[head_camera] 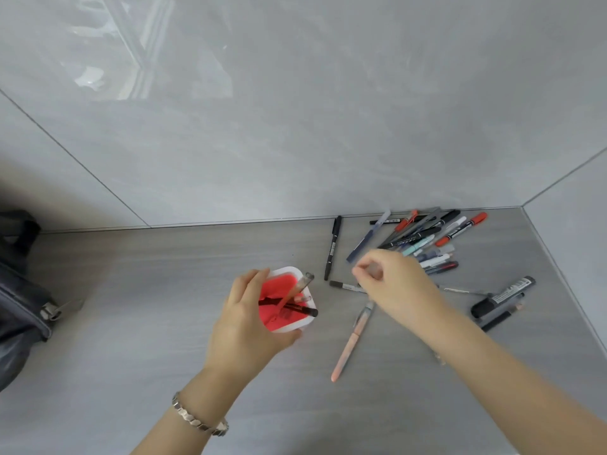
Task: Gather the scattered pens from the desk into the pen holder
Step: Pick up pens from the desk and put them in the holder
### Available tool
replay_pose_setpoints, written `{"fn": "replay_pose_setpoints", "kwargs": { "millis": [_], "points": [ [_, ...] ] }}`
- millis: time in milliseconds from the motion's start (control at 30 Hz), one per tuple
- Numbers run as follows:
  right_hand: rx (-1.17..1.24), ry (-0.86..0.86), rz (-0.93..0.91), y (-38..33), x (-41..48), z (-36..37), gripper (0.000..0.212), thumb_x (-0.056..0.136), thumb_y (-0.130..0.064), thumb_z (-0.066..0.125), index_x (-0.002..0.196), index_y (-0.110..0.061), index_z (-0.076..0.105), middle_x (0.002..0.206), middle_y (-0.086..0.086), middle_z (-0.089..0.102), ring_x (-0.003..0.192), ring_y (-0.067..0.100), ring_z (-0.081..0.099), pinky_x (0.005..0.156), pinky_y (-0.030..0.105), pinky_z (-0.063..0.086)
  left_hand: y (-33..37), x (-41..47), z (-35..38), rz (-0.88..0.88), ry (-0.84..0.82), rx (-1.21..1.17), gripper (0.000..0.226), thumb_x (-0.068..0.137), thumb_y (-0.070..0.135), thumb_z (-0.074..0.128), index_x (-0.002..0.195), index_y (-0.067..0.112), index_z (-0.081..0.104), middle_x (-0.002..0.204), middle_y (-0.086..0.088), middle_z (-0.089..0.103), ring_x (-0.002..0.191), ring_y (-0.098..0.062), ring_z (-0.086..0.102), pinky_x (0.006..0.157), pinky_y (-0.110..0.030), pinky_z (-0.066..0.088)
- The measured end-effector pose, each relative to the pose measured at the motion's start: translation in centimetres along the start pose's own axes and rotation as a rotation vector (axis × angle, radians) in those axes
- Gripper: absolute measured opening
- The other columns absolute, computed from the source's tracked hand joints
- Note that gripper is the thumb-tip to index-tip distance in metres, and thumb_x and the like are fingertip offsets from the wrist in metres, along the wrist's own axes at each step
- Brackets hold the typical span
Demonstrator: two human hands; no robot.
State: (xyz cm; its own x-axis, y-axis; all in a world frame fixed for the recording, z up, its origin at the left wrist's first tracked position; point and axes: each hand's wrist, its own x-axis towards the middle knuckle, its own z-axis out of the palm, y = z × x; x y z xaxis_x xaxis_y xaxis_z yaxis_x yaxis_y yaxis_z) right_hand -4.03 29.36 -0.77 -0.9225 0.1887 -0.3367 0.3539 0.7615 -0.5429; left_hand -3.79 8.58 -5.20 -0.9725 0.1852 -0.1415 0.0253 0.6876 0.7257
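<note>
A white pen holder (pixel 307 325) with a red inside stands mid-desk with a few pens leaning in it. My left hand (pixel 244 318) wraps around its left side. My right hand (pixel 394 284) hovers just right of the holder, blurred, fingers curled loosely with nothing clearly in them. A pile of pens (pixel 427 241) lies behind that hand near the wall. A black pen (pixel 332 246) lies alone left of the pile. A pink pen (pixel 351 343) lies below my right hand, and a grey-tipped pen (pixel 345 285) is partly hidden by it.
Two thick black markers (pixel 502 298) lie at the right near the side wall. A dark bag (pixel 19 290) sits at the left edge of the desk. Glossy grey walls close the back and right sides.
</note>
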Motion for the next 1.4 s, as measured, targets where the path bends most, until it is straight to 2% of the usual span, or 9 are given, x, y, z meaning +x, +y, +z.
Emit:
{"fn": "replay_pose_setpoints", "kwargs": {
  "millis": [167,400,533,767,833,900,967,1100,1400],
  "points": [
    [-0.122,-0.164,0.348,5.3,-0.6,5.6,0.046,0.084,-0.038,0.058,0.114,-0.007,0.041,0.107,0.016,0.064,0.101,0.033,0.061,0.077,0.033,0.047,-0.6,-0.6,-0.5,-0.059,0.041,-0.026,0.092,0.054,0.026,0.086,0.133,0.025,0.038,0.119,0.024,0.028,0.105,0.001,0.038,0.081,-0.023,0.036],
    [0.085,-0.166,0.290,3.6,0.9,9.1,0.027,0.086,-0.013,0.047,0.111,-0.004,0.044,0.101,0.020,0.064,0.087,0.038,0.064,0.074,0.040,0.052,-1.1,-1.1,-0.8,-0.062,0.032,-0.053,0.092,0.053,0.024,0.086,0.132,0.025,0.039,0.119,0.024,0.029,0.106,0.002,0.039,0.077,-0.010,0.034],
    [0.056,0.098,0.181,1.1,7.0,6.4,0.022,0.093,-0.012,0.038,0.106,0.005,0.044,0.100,0.028,0.060,0.088,0.039,0.060,0.062,0.032,0.036,-1.5,-1.1,-0.9,-0.065,0.023,-0.087,0.093,0.052,0.023,0.087,0.132,0.025,0.038,0.116,0.027,0.030,0.102,0.008,0.035,0.067,0.009,0.030],
    [-0.047,0.081,0.306,-0.7,13.5,8.6,0.033,0.089,-0.009,0.048,0.118,0.001,0.038,0.115,0.024,0.058,0.106,0.039,0.057,0.080,0.039,0.046,-1.4,-1.3,-0.7,-0.037,-0.001,-0.094,0.093,0.050,0.029,0.086,0.130,0.029,0.039,0.112,0.041,0.027,0.099,0.033,0.030,0.069,0.012,0.028],
    [0.068,0.057,0.254,-1.4,12.9,8.7,0.011,0.086,-0.011,0.050,0.092,-0.003,0.049,0.089,0.015,0.061,0.087,0.036,0.058,0.068,0.036,0.043,-1.6,-1.4,-0.8,-0.037,-0.008,-0.096,0.093,0.051,0.031,0.085,0.130,0.031,0.038,0.114,0.040,0.027,0.101,0.033,0.029,0.070,0.011,0.030],
    [0.337,0.044,0.198,-2.1,11.7,7.9,0.021,0.083,-0.012,0.049,0.065,-0.012,0.039,0.062,0.004,0.047,0.061,0.028,0.049,0.056,0.033,0.037,-1.8,-1.5,-0.7,-0.049,-0.009,-0.097,0.094,0.051,0.032,0.085,0.131,0.031,0.037,0.115,0.040,0.027,0.102,0.031,0.030,0.068,0.007,0.034],
    [0.795,0.082,0.137,-3.3,8.8,6.2,0.024,0.086,-0.003,0.043,0.066,-0.014,0.036,0.059,-0.001,0.048,0.056,0.017,0.055,0.063,0.032,0.048,-1.7,-1.7,-0.5,-0.061,-0.017,-0.088,0.095,0.051,0.034,0.085,0.132,0.031,0.035,0.115,0.042,0.026,0.100,0.026,0.036,0.066,0.004,0.033],
    [1.218,0.104,-0.190,-4.7,0.6,4.4,0.034,0.092,0.012,0.030,0.090,-0.019,0.044,0.080,0.000,0.056,0.079,0.010,0.069,0.087,0.029,0.055,-0.6,-1.9,0.7,-0.033,-0.057,-0.081,0.098,0.051,0.032,0.086,0.134,0.029,0.033,0.114,0.043,0.023,0.099,0.029,0.032,0.064,0.004,0.033],
    [0.799,0.123,-0.267,0.3,-6.5,3.9,0.057,0.078,-0.017,0.061,0.118,-0.049,0.037,0.110,-0.020,0.058,0.115,0.000,0.052,0.104,0.015,0.037,2.6,-2.7,2.4,0.095,-0.122,-0.042,0.098,0.050,0.036,0.085,0.134,0.026,0.035,0.114,0.042,0.025,0.097,0.033,0.031,0.067,0.007,0.030]
  ]
}}
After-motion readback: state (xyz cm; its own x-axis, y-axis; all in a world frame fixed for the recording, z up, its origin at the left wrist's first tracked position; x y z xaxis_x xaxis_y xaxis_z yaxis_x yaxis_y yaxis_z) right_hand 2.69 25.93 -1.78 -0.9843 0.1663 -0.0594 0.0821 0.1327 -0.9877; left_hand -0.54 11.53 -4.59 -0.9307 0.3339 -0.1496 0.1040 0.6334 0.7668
